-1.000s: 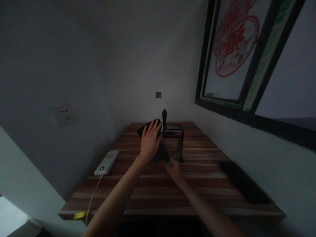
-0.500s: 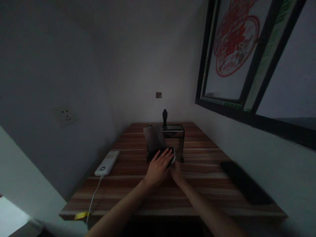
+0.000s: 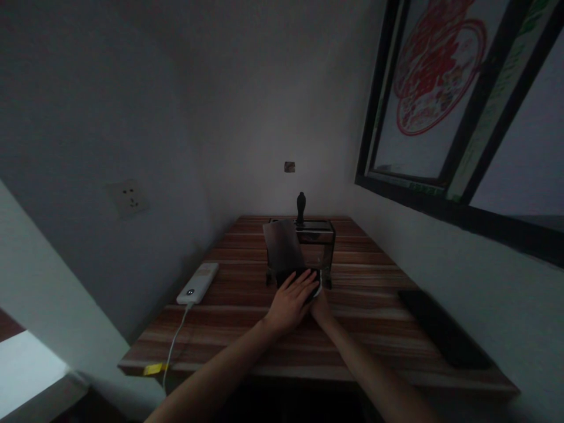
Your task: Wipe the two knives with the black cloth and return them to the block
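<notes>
My left hand [image 3: 291, 301] lies with its fingers stretched out over a dark flat thing [image 3: 286, 275] with a white edge on its right side. A grey, rectangular sheet-like part [image 3: 281, 244] leans up and to the left from it; I cannot make out what kind of object this is. My right hand [image 3: 321, 306] is at the lower right of the dark thing, close against the left hand, its fingers hidden. Right behind stands a metal frame-like device [image 3: 328, 235] with an upright black handle [image 3: 301, 207], partly covered by the grey sheet.
On the striped wooden table [image 3: 238, 320], a white power bank [image 3: 198, 284] with a cable [image 3: 175, 338] lies at the left. A black flat slab [image 3: 443, 329] is near the right edge. A wall socket [image 3: 128, 198] is at the left, a dark-framed window [image 3: 418, 191] at the right.
The view has shifted slightly, so the scene sits a little further right. Both hands have come slightly nearer to me relative to the metal device; the left hand remains on the dark thing.
</notes>
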A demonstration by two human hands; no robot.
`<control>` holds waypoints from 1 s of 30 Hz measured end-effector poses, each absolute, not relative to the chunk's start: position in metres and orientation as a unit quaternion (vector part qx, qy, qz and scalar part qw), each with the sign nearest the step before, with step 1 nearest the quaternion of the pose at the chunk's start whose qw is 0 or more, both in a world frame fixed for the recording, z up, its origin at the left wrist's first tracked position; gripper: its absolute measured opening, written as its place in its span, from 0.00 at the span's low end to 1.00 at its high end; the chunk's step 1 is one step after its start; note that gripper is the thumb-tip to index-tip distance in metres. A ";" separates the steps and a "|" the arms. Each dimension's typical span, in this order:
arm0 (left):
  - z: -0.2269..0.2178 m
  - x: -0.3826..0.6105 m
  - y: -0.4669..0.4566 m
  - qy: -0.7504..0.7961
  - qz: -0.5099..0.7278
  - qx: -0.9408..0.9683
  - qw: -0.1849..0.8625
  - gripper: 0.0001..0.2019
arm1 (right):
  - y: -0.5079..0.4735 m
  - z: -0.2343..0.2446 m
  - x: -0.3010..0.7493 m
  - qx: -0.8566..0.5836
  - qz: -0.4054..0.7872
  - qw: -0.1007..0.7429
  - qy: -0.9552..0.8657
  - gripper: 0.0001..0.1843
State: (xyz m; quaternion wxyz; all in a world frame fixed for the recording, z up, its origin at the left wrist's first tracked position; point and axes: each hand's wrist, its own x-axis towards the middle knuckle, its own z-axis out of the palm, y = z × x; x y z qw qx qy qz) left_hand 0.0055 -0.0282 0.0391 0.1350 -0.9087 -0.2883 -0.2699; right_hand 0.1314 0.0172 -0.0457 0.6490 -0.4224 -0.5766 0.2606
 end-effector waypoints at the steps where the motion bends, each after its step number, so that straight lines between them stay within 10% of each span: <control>1: 0.039 0.006 -0.028 -0.292 -0.271 -0.907 0.137 0.22 | 0.016 -0.044 0.130 -0.425 0.268 0.652 -0.568 0.18; 30: 0.111 -0.007 0.014 -0.400 -0.355 -0.813 0.230 0.23 | 0.002 -0.011 0.124 -0.443 0.300 0.572 -0.622 0.14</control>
